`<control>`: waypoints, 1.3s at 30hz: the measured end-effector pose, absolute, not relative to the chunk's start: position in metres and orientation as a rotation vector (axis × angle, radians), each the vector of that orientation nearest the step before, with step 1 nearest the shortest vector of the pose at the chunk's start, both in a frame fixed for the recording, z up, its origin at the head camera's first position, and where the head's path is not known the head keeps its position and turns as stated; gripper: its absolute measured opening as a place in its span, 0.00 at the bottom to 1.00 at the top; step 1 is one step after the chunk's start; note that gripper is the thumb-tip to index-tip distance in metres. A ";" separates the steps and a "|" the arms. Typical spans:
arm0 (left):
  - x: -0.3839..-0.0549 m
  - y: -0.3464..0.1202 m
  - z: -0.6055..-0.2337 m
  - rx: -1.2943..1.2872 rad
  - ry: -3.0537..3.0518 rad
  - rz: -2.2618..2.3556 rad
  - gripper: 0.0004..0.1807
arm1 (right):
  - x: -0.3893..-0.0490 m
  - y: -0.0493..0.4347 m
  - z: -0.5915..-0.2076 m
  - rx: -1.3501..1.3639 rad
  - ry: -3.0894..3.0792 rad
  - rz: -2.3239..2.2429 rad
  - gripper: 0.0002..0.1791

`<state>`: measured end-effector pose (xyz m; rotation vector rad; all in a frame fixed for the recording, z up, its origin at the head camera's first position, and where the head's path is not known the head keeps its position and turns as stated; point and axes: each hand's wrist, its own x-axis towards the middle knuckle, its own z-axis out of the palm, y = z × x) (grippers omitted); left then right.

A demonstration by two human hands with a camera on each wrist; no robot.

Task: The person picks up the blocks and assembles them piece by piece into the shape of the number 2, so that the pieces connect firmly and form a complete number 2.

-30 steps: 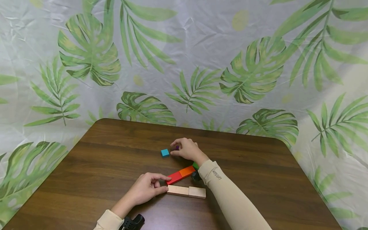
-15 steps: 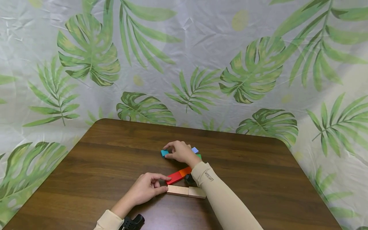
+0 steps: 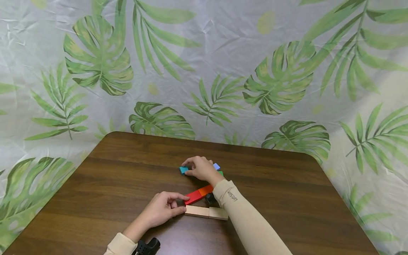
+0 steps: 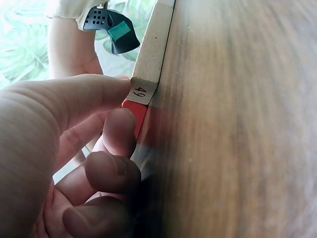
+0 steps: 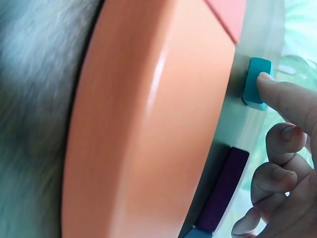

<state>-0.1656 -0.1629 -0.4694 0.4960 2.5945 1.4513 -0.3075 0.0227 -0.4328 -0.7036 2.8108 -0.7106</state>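
Observation:
My left hand [image 3: 159,209] touches the near-left ends of two blocks. Its thumb rests against a plain wooden block [image 3: 197,211], and its index fingertip lies on a red block [image 3: 192,197]. In the left wrist view, the wooden block's end carries a handwritten number. Farther back, my right hand [image 3: 202,168] pinches a small teal block [image 5: 253,82] on the table. The right wrist view shows the thumb on its face, with a purple block [image 5: 224,191] beside the curled fingers; the head view hides the purple block behind this hand.
An orange block [image 3: 204,191] continues the red one. Beyond it stand a green block [image 3: 221,173] and a light blue block [image 3: 216,166], partly covered by the right hand. A second wooden block [image 3: 218,213] adjoins the first. The dark table [image 3: 287,198] ends before a leaf-print curtain [image 3: 223,53].
My right hand moved left, leaving a small purple block behind, and took hold of the teal block, which has shifted slightly right. The left hand has stayed in place.

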 end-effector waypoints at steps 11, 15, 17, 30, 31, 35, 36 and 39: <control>-0.164 -0.163 -0.469 0.499 2.587 1.464 0.15 | -0.307 0.033 -0.427 -0.695 2.805 -0.703 0.15; -0.164 -0.163 -0.469 0.500 2.595 1.456 0.15 | -0.308 0.036 -0.428 -0.690 2.812 -0.709 0.14; -0.164 -0.163 -0.469 0.489 2.601 1.441 0.14 | -0.309 0.038 -0.428 -0.683 2.813 -0.717 0.15; -0.163 -0.163 -0.467 0.482 2.612 1.427 0.14 | -0.306 0.036 -0.429 -0.585 2.882 -0.676 0.20; -0.163 -0.163 -0.467 0.483 2.610 1.432 0.14 | -0.305 0.036 -0.428 -0.575 2.886 -0.675 0.20; -0.163 -0.163 -0.467 0.491 2.601 1.456 0.14 | -0.304 0.035 -0.429 -0.543 2.904 -0.672 0.21; -0.162 -0.163 -0.467 0.496 2.601 1.463 0.15 | -0.303 0.035 -0.429 -0.540 2.906 -0.673 0.21; -0.162 -0.163 -0.466 0.496 2.601 1.465 0.14 | -0.303 0.034 -0.431 -0.541 2.913 -0.674 0.22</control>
